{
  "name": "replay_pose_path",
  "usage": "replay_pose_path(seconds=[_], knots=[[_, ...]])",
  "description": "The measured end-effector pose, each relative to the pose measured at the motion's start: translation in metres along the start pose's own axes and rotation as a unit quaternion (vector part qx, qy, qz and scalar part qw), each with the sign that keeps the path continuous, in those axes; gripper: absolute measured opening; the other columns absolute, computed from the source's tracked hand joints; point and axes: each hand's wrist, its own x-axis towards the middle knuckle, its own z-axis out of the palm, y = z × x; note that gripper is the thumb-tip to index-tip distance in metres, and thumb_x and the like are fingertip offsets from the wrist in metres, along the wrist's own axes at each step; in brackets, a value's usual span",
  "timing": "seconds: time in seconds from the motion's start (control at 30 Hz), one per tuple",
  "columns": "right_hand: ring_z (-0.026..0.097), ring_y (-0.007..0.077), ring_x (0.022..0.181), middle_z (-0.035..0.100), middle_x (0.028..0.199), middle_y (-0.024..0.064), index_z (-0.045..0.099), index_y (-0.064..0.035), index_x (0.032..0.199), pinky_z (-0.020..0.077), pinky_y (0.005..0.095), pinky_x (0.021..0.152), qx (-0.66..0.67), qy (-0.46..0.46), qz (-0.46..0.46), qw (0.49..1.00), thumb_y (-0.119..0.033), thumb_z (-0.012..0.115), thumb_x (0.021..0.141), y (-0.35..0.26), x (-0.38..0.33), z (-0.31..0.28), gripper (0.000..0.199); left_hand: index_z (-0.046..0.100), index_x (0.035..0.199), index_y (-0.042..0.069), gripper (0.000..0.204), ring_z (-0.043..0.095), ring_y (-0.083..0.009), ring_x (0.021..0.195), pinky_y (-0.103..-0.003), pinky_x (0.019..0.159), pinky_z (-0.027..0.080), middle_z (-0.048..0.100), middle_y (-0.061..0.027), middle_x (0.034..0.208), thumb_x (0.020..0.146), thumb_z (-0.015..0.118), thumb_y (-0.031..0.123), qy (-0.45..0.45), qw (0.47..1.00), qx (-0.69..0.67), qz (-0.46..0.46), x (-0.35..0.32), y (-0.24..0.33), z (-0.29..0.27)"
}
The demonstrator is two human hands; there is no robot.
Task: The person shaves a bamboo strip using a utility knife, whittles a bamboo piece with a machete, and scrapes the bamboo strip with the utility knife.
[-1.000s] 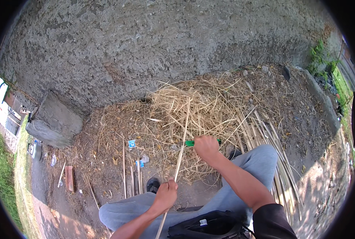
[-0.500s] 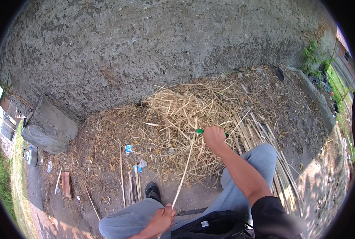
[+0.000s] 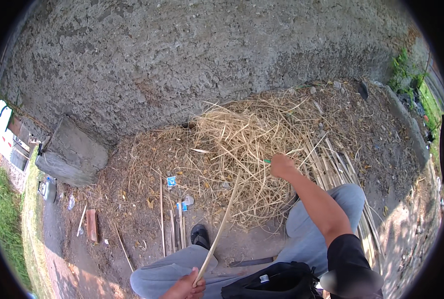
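My left hand [image 3: 188,287] is closed round the lower end of a long, pale strip of split bamboo or cane [image 3: 221,230]. The strip slants up and away from it, over the ground between my knees. Farther off to the right, my right hand [image 3: 283,167] is closed on a green-handled tool [image 3: 267,161]. Only a small green end shows past the fist, and I cannot make out a blade. The strip's far tip lies left of this hand, apart from it. Beneath both is a heap of thin, curly straw-coloured shavings [image 3: 242,132].
Long split strips [image 3: 326,167] lie beside my right knee, and a few thinner sticks [image 3: 162,214] near my left shoe [image 3: 200,236]. A rough wall [image 3: 192,60] rises behind the heap. A concrete block [image 3: 75,152] and a reddish brick piece [image 3: 92,225] are at left.
My left hand has drawn back toward me and to the left with the strip. The strip's tip has come away from the green tool. The view has shifted slightly.
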Motion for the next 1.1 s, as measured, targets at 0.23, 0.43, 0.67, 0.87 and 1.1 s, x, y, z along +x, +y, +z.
replay_pose_path(seconds=[0.23,0.43,0.67,0.87,1.1], knots=[[0.069,0.0355,0.082,0.068,0.087,0.0217,0.067,0.0032,0.086,0.0554,0.0442,0.073,0.091,0.073,-0.105,0.988,-0.012,0.063,0.077,-0.038,-0.065,-0.11,0.018,0.04,0.116,0.011,0.044,0.027,-0.0061,0.043,-0.021,0.037,0.026,0.045,-0.0066,0.081,0.102,0.025,0.051,-0.123,0.969,0.137,0.164,0.009,0.057,0.046],[0.064,0.0392,0.068,0.064,0.071,0.0202,0.066,-0.002,0.079,0.0523,0.0489,0.066,0.215,0.149,-0.21,0.942,-0.015,0.061,0.079,-0.034,-0.122,-0.11,0.014,0.046,0.115,0.005,0.042,0.041,-0.0097,0.043,-0.024,0.037,0.035,0.048,-0.0058,0.081,0.104,0.03,0.042,-0.166,0.951,0.16,0.207,0.025,0.095,0.061],[0.062,0.0406,0.063,0.062,0.067,0.0218,0.07,-0.0053,0.084,0.0507,0.0496,0.061,0.216,0.275,-0.201,0.915,-0.014,0.061,0.075,-0.029,-0.108,-0.065,0.015,0.044,0.124,0.002,0.033,0.05,-0.0156,0.045,-0.029,0.042,0.046,0.052,-0.0087,0.075,0.105,0.033,0.027,-0.167,0.939,0.18,0.241,0.028,0.105,0.08],[0.064,0.0405,0.067,0.063,0.068,0.0227,0.071,-0.0067,0.087,0.0533,0.049,0.064,0.218,0.21,-0.205,0.931,-0.013,0.062,0.074,-0.03,-0.104,-0.052,0.017,0.044,0.12,0.002,0.024,0.059,-0.0176,0.054,-0.031,0.05,0.053,0.058,-0.012,0.084,0.101,0.039,0.015,-0.129,0.943,0.159,0.262,0.04,0.101,0.081],[0.062,0.0396,0.06,0.061,0.061,0.0194,0.069,-0.0066,0.084,0.0522,0.0486,0.059,0.182,0.235,-0.244,0.923,-0.012,0.063,0.071,-0.027,-0.111,-0.044,0.015,0.05,0.109,-0.004,0.019,0.066,-0.0212,0.067,-0.035,0.062,0.058,0.061,-0.0144,0.096,0.096,0.045,0.008,-0.097,0.945,0.108,0.293,0.055,0.104,0.075]])
